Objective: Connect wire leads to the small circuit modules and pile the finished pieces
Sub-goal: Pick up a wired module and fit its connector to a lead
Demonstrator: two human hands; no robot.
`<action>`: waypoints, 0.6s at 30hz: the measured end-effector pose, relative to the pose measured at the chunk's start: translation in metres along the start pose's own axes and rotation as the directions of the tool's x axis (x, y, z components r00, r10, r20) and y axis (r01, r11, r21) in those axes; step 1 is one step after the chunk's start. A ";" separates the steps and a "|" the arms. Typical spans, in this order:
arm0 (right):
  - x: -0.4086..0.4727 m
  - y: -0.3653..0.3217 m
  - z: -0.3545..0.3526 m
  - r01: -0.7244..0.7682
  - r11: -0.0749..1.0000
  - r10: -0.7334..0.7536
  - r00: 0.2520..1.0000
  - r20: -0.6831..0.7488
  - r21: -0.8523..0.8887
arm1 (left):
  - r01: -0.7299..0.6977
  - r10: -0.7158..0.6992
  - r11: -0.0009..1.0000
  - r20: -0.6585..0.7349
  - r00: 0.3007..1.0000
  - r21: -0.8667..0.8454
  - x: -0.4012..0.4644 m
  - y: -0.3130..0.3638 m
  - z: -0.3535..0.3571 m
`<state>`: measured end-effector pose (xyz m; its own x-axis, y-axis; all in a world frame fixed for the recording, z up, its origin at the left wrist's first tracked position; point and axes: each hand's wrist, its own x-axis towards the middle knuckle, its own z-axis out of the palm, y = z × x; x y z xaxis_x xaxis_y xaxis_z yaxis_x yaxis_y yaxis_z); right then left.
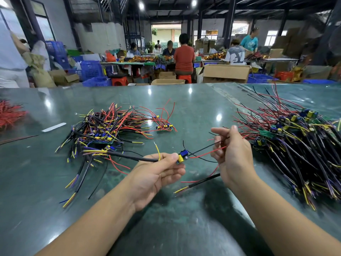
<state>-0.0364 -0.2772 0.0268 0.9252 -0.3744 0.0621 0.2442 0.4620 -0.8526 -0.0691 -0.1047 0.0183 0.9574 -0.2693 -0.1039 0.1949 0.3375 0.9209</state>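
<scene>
small blue-and-yellow circuit module point(182, 156) at frame centre pinched by left hand point(156, 174); right hand point(232, 150) pinches its thin red and black leads point(208, 151).

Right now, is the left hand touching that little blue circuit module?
Touching. The head view shows the left hand pinching the small circuit module between thumb and fingertips.

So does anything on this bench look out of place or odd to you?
Little stands out. A white strip lies alone on the green table, apart from the wire piles. One black sheathed cable lies loose under the right hand, outside either pile. The left hand holds a small circuit module normally.
</scene>
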 end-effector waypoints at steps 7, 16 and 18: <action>-0.009 -0.001 0.004 -0.066 0.998 0.064 0.997 0.052 0.025 | -0.049 0.048 0.999 -0.068 0.997 -0.017 0.003 0.000 -0.002; -0.033 0.014 0.008 0.077 0.889 0.178 0.850 0.495 -0.452 | -0.117 0.153 0.955 -0.115 0.982 0.274 0.001 0.003 -0.002; -0.030 0.012 0.006 0.000 0.919 0.197 0.866 0.460 -0.394 | -0.154 0.220 0.919 -0.146 0.965 0.362 0.004 0.004 -0.003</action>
<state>-0.0598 -0.2550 0.0176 0.9828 0.1366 0.1241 0.1098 0.1079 -0.9881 -0.0636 -0.1015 0.0202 0.9974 -0.0541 0.0471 -0.0458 0.0251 0.9986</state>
